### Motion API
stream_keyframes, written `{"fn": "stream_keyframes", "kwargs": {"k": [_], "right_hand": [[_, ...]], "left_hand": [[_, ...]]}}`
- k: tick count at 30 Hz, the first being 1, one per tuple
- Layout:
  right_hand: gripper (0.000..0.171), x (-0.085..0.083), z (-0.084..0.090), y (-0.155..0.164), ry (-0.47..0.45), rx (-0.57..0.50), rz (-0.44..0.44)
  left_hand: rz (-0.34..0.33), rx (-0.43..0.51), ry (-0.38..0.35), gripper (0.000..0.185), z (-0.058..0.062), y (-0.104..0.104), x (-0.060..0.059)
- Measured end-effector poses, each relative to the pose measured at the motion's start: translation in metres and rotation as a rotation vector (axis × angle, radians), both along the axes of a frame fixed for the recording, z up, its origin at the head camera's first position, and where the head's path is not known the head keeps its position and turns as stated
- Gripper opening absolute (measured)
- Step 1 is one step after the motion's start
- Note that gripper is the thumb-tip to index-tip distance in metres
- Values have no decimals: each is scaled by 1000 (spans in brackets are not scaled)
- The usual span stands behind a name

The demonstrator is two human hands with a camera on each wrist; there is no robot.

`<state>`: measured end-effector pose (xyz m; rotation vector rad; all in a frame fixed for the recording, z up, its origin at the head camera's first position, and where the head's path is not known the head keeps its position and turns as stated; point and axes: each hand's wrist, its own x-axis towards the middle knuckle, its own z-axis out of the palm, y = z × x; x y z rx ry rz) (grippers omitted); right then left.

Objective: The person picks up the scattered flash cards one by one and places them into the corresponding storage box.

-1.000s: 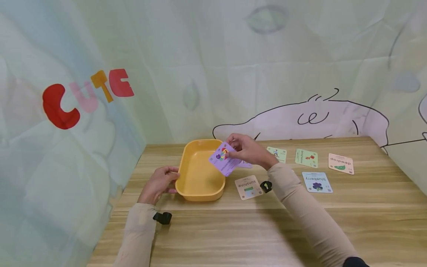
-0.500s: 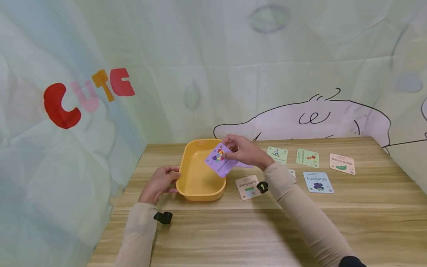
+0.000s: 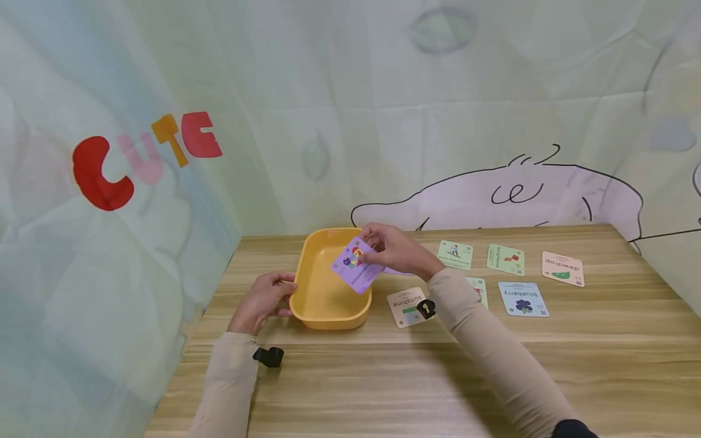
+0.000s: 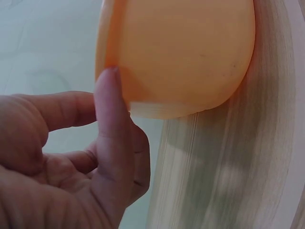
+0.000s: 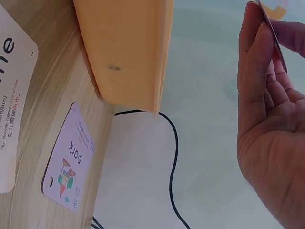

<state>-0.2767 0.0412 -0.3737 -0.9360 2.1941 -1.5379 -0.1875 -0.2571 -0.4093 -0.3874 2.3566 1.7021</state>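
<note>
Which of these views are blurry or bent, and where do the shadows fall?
Head view: sharp, edges bowed by a wide lens, soft shadows under the sleeves on the table. Left wrist view: the yellow tray and left hand are soft. Right wrist view: the right hand is slightly soft.

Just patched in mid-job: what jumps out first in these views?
The right hand pinches a purple picture card over the yellow plastic tray on the wooden table. The left hand touches the tray's left rim. More cards, including a blue "blueberry" card, lie to the right.
</note>
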Motion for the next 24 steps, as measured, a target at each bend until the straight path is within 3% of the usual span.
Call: {"fn": "stream_keyframes", "kwargs": {"k": [24], "right_hand": [[28, 5, -6, -15, -85, 24, -13]], "left_hand": [[9, -21, -7, 35, 1, 1, 1]]}}
